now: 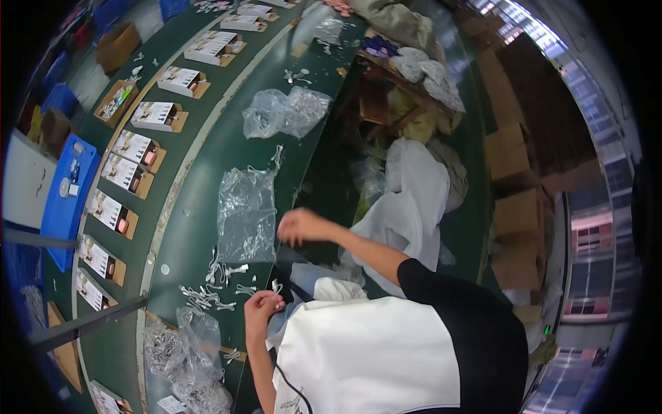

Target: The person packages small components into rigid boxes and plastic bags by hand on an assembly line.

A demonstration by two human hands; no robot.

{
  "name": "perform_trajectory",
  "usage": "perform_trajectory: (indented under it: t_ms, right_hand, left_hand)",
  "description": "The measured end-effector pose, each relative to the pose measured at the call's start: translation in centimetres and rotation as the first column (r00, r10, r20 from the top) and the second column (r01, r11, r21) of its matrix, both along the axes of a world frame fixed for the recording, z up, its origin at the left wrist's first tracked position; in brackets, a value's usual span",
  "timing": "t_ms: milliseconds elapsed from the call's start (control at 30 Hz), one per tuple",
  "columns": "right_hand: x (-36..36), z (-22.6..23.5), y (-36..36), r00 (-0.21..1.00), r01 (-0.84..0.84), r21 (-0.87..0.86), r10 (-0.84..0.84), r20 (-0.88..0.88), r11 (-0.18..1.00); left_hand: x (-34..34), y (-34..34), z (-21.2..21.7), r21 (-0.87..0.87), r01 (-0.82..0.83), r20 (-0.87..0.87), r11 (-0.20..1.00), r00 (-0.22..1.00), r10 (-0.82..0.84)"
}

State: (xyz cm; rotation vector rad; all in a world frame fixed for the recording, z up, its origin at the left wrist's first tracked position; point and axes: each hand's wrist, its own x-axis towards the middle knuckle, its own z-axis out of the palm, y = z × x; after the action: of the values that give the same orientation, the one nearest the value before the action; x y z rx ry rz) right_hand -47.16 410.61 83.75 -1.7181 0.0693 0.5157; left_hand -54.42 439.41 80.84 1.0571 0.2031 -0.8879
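Near the table edge, my left hand [262, 305] is closed in a pinch on a short white cable [277, 286], whose end stands up above the fingertips. My right hand [298, 226] is over the table's edge beside a clear plastic bag [246, 215] that lies flat. Its fingers are curled and smeared by motion, so what they hold, if anything, does not show. A loose pile of white cables [200, 298] lies left of my left hand. Several more short cables [224, 271] are below the flat bag, and another cable [278, 156] is at its upper corner.
Open white boxes [124, 170] stand in a row along the belt on the left. Filled clear bags [165, 350] sit at the lower left, with another filled bag [303, 110] farther up the green table [193, 228]. White sacks [414, 186] and cardboard boxes [517, 228] are to the right.
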Motion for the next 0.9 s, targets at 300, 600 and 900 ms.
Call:
perform_trajectory:
  t_ms: [300, 600, 900]
  right_hand:
    - [17.8, -9.7, -18.5, 0.711, 0.703, -0.598, -0.364, 0.602, 0.385]
    - [18.8, -10.9, -17.8, 0.701, 0.707, -0.620, -0.225, 0.677, 0.341]
    - [20.3, -9.6, -16.4, 0.786, 0.613, -0.672, -0.230, 0.574, 0.417]
  left_hand:
    - [4.0, -2.9, 2.4, 0.134, -0.502, 0.061, 0.854, 0.864, 0.499]
    - [4.9, -5.2, 3.5, 0.177, -0.699, -0.042, 0.693, 0.698, 0.715]
    - [8.3, -5.2, 4.0, 0.161, -0.776, 0.009, 0.610, 0.620, 0.785]
